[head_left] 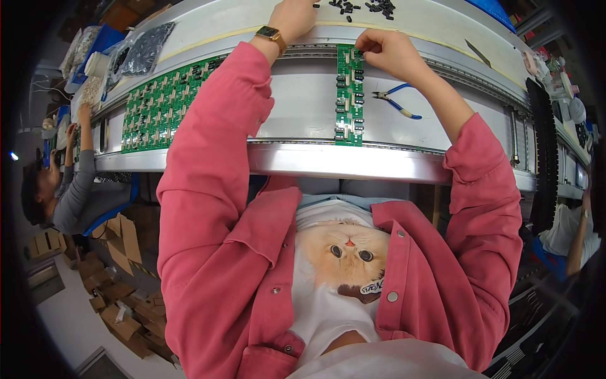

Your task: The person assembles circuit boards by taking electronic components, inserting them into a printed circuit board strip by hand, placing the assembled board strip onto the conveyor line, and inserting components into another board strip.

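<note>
A narrow green circuit board (350,114) lies across the rails of the line in front of me, with black parts and pale connectors along it. At its far end my right hand (392,54) is closed in a pinch, its fingertips on a small black component at the board's edge. My left hand (294,20), with a watch on the wrist, reaches past the far rail beside loose black components (380,7). The top edge of the picture cuts off most of its fingers. Blue-handled cutting pliers (399,101) lie to the right of the board.
More populated green boards (165,108) sit side by side on the rails at left. A clear bag of dark parts (146,50) lies behind them. Tweezers (478,54) rest on the far ledge at right. Co-workers sit at far left (79,189) and far right (568,234).
</note>
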A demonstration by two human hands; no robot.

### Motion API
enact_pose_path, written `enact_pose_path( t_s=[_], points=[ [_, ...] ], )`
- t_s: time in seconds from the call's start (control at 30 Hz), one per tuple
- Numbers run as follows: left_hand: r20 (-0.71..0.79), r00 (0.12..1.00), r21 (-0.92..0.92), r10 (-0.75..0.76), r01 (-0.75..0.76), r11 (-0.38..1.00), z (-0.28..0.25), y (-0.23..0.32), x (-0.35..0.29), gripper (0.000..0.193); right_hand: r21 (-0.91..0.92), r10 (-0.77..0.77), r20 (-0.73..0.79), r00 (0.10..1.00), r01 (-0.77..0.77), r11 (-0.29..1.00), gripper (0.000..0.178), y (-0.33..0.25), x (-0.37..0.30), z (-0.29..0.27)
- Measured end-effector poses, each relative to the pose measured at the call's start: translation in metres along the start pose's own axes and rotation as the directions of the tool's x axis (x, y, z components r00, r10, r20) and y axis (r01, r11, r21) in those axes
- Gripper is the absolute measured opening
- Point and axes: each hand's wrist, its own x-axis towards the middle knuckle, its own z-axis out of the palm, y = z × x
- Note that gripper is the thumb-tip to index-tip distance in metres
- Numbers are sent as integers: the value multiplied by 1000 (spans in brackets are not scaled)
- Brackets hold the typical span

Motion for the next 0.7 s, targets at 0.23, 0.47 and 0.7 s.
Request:
enact_pose_path(
  t_s=[0.23, 0.47, 0.7],
  points=[
    [18, 995, 17, 103, -103, 995, -8, 11, 11, 24, -71, -12, 4, 1000, 12, 997, 16, 5, -5, 0],
    [30, 1000, -120, -7, 11, 993, -23, 28, -3, 21, -134, -16, 13, 1000, 18, 991, 16, 9, 0, 3],
    [159, 987, -274, 39, 6, 962, -31, 35, -9, 21, -128, -11, 45, 999, 16, 992, 16, 5, 2, 2]
  ],
)
